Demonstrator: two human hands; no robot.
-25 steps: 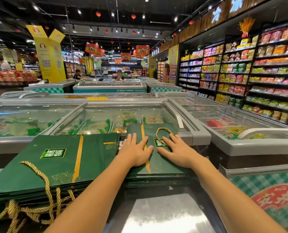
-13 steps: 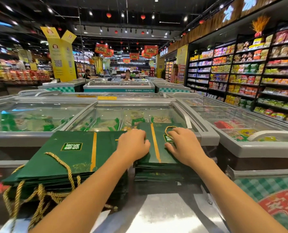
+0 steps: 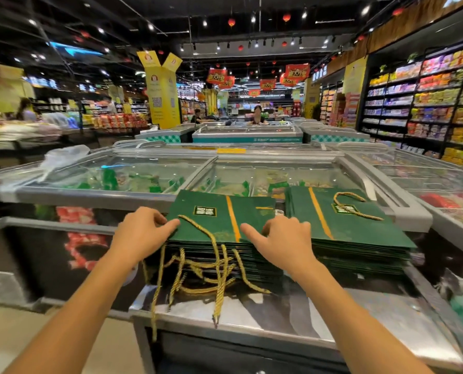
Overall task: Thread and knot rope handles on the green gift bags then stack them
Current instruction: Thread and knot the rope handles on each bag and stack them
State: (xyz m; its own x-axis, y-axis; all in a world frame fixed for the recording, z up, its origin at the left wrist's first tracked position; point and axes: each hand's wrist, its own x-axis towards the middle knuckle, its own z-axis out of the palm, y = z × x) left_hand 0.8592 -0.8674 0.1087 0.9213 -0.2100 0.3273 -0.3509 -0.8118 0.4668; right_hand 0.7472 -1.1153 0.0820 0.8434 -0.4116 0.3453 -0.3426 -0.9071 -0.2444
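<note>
Head view: two stacks of flat green gift bags sit side by side on a steel tabletop (image 3: 252, 317), in front of glass-topped freezers (image 3: 144, 174). The centre stack (image 3: 219, 211) has its gold rope handles (image 3: 219, 276) spilling over the near edge, so these bags look already threaded. The right stack (image 3: 360, 230), just beside it, carries a single rope loop (image 3: 352, 209) lying on its top bag.

The left hand (image 3: 144, 233) sits at the near left corner of the centre stack with bent fingers, their tips against the top bag. The right hand (image 3: 287, 238) is at the near right corner, thumb stretched flat on the top bag and fingers curled down into the gap between the stacks. Whether either hand actually pinches a bag cannot be told. Framing the pile from both sides like this probably serves to square it up or lift the top bag.

Each bag bears a gold stripe and a small dark label (image 3: 204, 211) with pale characters, too blurred to read. In the upper middle of the frame, red hanging banners (image 3: 296, 71) show yellow characters, also unreadable, and a yellow pillar (image 3: 161, 95) carries a QR code (image 3: 157, 102).
</note>
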